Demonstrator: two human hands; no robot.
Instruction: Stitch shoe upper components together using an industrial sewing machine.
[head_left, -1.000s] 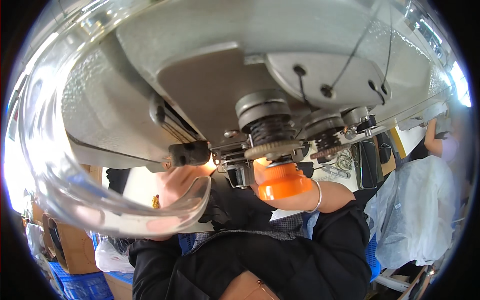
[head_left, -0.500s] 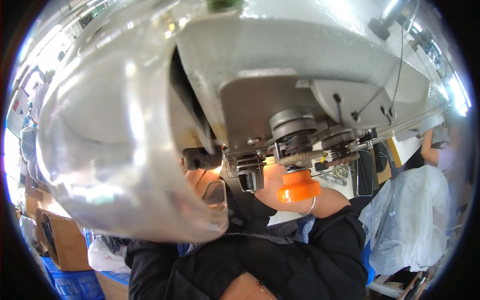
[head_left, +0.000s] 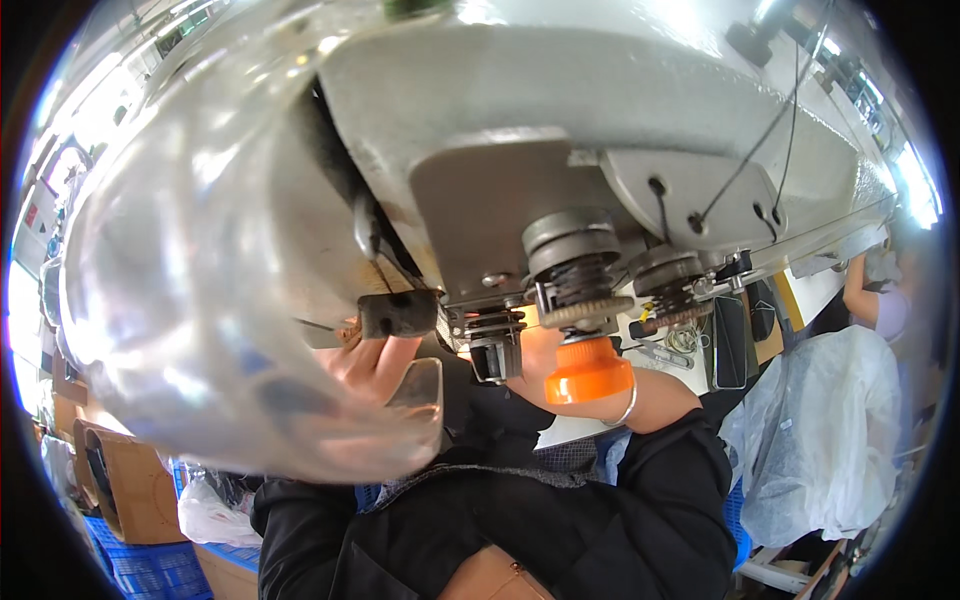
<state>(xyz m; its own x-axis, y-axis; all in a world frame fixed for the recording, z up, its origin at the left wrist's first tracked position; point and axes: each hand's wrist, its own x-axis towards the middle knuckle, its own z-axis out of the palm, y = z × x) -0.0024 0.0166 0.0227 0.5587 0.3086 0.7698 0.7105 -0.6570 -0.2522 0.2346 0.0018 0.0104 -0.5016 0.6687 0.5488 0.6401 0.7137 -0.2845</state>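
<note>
The head of a sewing machine [head_left: 480,90] fills the upper view, very close. Its tension dials [head_left: 572,250] and an orange knob [head_left: 588,372] hang in front of my hands. My left hand [head_left: 375,365] shows partly beside a clear plastic guard [head_left: 425,395], its fingertips hidden by a dark machine part [head_left: 398,314]. Behind the orange knob lies my right hand [head_left: 535,370], a bracelet [head_left: 629,405] at its wrist; its fingers are hidden. Black cloth [head_left: 490,405] lies between the hands. What either hand holds cannot be made out.
On the white table [head_left: 570,434] to the right are a coil of thin cord [head_left: 684,340] and a dark phone-like slab [head_left: 729,345]. Clear plastic sheeting [head_left: 825,440] hangs at right. Cardboard [head_left: 140,490] and blue crates [head_left: 150,570] stand at left. Another person's arm [head_left: 857,290] shows far right.
The machine head has shifted slightly left in view. More of my left hand's fingers now show beside the guard. My right hand stays nearly in place.
</note>
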